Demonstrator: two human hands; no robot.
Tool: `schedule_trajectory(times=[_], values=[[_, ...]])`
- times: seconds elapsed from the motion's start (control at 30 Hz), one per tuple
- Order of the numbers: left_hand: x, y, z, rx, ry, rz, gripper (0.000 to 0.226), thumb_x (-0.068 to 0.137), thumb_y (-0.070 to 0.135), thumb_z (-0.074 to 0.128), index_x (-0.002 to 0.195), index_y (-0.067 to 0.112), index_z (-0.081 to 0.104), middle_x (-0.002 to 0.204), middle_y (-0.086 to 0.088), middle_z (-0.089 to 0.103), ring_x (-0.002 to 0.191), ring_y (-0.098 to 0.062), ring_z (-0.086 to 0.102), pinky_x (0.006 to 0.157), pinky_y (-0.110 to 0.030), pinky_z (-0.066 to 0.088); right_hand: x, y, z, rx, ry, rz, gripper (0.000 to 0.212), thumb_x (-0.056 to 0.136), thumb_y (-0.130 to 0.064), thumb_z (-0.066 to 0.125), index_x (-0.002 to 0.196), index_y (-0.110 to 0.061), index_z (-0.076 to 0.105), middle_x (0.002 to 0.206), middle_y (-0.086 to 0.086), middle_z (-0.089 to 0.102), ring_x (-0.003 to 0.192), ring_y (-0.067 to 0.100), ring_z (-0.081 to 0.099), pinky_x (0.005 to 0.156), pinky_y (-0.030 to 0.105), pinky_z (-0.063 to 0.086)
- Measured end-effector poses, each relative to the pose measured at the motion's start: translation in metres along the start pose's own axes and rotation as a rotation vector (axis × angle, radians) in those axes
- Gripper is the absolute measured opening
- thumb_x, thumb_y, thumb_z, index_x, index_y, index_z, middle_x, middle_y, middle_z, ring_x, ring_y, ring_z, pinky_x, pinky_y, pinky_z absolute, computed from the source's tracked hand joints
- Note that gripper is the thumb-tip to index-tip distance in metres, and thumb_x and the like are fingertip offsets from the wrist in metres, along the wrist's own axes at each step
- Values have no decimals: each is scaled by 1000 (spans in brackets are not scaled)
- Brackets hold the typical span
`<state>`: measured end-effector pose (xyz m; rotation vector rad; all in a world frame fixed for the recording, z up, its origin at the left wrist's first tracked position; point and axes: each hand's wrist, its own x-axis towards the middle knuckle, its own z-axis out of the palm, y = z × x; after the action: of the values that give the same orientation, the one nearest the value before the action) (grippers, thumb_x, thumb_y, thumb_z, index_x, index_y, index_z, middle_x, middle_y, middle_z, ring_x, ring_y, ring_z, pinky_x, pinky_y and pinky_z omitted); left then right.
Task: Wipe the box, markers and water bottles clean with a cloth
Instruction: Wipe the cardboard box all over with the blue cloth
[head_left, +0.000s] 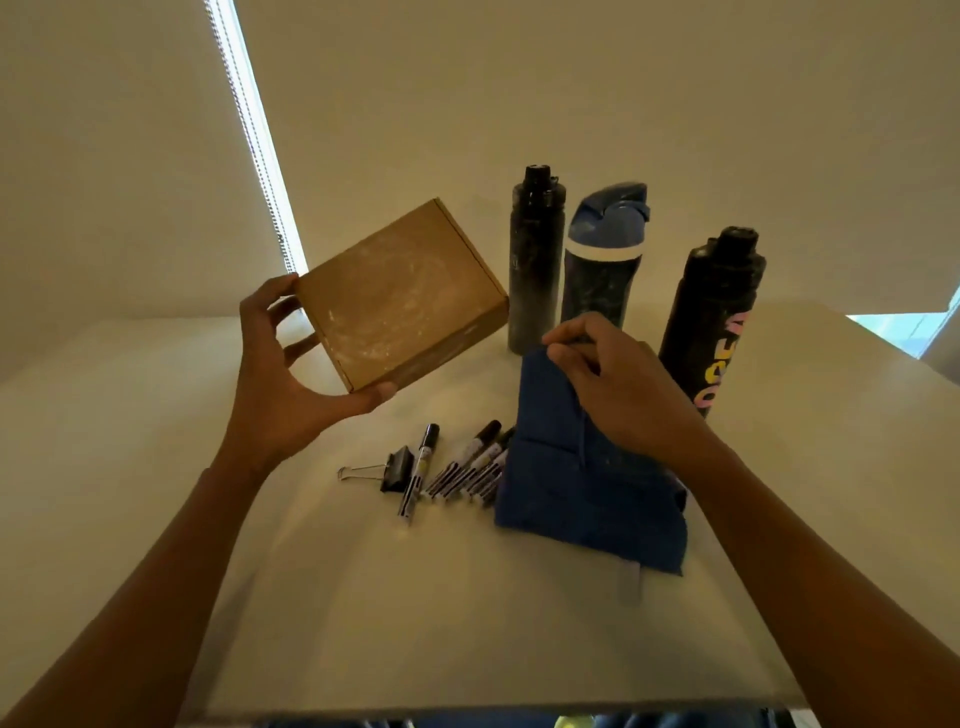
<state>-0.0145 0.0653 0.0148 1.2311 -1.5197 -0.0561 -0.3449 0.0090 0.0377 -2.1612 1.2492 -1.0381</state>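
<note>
Left hand (291, 384) grips cardboard box (402, 296), thumb under the near corner, fingers curled round the left edge; box is tilted, its dusty, white-smeared top towards the camera, at 10 o'clock from table (415, 597) centre. Right hand (618, 384) pinches the upper edge of blue cloth (576, 488) between thumb and fingertips; cloth hangs folded below the hand, at 3 o'clock from the markers (467, 465), covering their right ends. Markers lie fanned on the table; binder clip (387, 473) just beside them at 9 o'clock. Three water bottles stand upright at 12 to 2 o'clock: black bottle (535, 270), blue-lidded bottle (602, 260), lettered black bottle (717, 322); all show pale smears.
</note>
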Motion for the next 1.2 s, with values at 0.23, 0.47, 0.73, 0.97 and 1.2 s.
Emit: schedule_trajectory(times=[0.23,0.47,0.73,0.97,1.2], values=[[13,-22,16,35,45,20,131,49,35,104,155,15,28,156,2,36,145,-18,42,106,-32,51,27,23,16,1,34,-81,12,101,-41,52,109,-35,59,104,-21,67,98,-4,62,87,17,52],[6,-28,28,85,-12,89,134,47,34,105,153,5,28,154,-5,35,143,-24,43,108,-39,52,24,43,36,-202,25,-244,11,98,-27,63,106,-29,70,107,-12,59,98,5,58,89,18,48],[0,-31,26,107,-7,92,134,48,37,105,153,5,29,154,-6,34,143,-24,43,107,-42,53,21,36,35,-105,-191,-12,29,101,-11,54,129,-5,62,124,11,65,114,12,60,98,13,40],[-4,-31,22,109,35,58,131,49,39,104,153,8,30,154,-4,36,143,-24,44,106,-44,54,15,43,36,-317,-108,-156,24,102,-21,51,113,-29,71,118,-10,56,103,3,54,98,17,44],[-3,-30,25,125,10,65,134,48,39,105,153,4,29,154,-5,35,143,-24,44,107,-44,54,13,51,35,-368,-43,-108,16,92,-40,64,105,-32,67,108,-14,49,88,1,54,87,24,51]])
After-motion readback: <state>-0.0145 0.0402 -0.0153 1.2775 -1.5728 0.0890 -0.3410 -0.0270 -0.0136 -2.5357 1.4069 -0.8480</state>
